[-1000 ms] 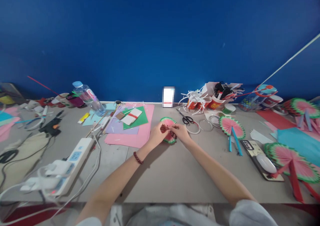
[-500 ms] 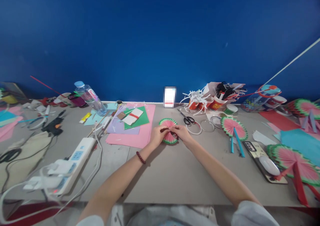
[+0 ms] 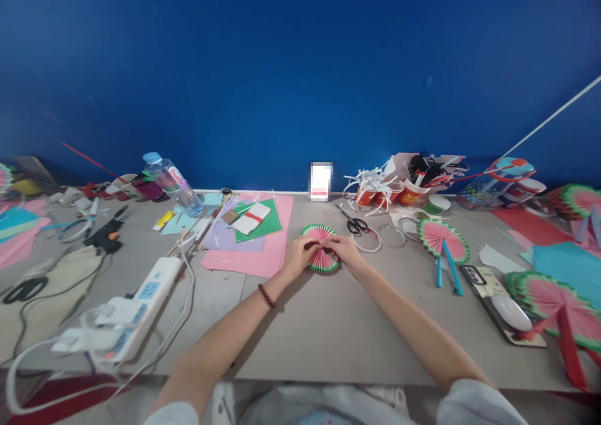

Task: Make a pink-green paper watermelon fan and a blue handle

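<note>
A round pleated paper fan (image 3: 323, 262), pink with a green scalloped edge, is spread out between my two hands over the middle of the table. My left hand (image 3: 300, 255), a beaded bracelet on its wrist, pinches the fan near its centre from the left. From the other side my right hand (image 3: 344, 253) grips it close to the same spot. My fingertips nearly meet and cover the fan's centre, so what lies under them is hidden. Black-handled scissors (image 3: 355, 223) lie just beyond, to the right.
Paper sheets (image 3: 277, 250) and a tilted water bottle (image 3: 174, 184) are at the left, with a power strip (image 3: 153, 296) nearer. Finished-looking fans (image 3: 444, 240), a phone (image 3: 479, 287), a mouse (image 3: 511, 312) and cups (image 3: 410, 194) of supplies stand or lie at the right.
The whole view has shifted slightly, so things sit a little further right. Both hands keep their hold at the fan's centre, with no other clear change.
</note>
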`<action>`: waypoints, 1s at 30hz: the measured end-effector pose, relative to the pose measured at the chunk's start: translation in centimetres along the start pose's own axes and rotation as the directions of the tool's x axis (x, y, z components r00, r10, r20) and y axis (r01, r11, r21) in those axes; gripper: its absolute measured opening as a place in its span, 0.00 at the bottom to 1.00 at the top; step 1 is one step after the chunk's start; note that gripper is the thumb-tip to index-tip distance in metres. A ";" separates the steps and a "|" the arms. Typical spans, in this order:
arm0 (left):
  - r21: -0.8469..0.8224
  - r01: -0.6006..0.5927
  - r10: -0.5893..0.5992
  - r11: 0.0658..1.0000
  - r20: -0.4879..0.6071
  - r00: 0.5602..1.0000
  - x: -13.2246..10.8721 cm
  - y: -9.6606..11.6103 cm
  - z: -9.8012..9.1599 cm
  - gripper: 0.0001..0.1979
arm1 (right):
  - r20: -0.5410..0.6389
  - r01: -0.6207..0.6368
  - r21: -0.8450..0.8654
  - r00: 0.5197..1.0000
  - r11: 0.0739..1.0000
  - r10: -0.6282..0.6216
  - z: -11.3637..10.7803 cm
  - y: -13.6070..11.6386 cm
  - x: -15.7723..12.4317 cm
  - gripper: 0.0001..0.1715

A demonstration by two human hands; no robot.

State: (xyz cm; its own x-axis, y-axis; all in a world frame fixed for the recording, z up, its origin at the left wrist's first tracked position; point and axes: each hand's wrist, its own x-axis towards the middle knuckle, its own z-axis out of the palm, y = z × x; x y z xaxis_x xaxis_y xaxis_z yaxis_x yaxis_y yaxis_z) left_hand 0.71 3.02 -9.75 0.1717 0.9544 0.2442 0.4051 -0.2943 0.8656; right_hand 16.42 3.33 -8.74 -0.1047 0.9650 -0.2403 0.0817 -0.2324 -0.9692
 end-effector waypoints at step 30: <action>0.130 0.037 -0.021 0.991 -0.127 0.992 0.0 -0.8 0.7 0.04 | 0.039 0.117 -0.096 0.993 0.988 -0.114 0.0 0.9 0.0 0.19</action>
State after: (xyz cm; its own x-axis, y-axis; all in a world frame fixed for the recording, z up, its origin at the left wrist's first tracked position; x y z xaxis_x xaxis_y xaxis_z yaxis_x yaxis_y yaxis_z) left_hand 0.99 3.20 -10.70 0.0480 0.9589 0.2797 0.5249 -0.2625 0.8097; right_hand 16.53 3.12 -9.64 -0.1521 0.9797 -0.1304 0.1641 -0.1051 -0.9808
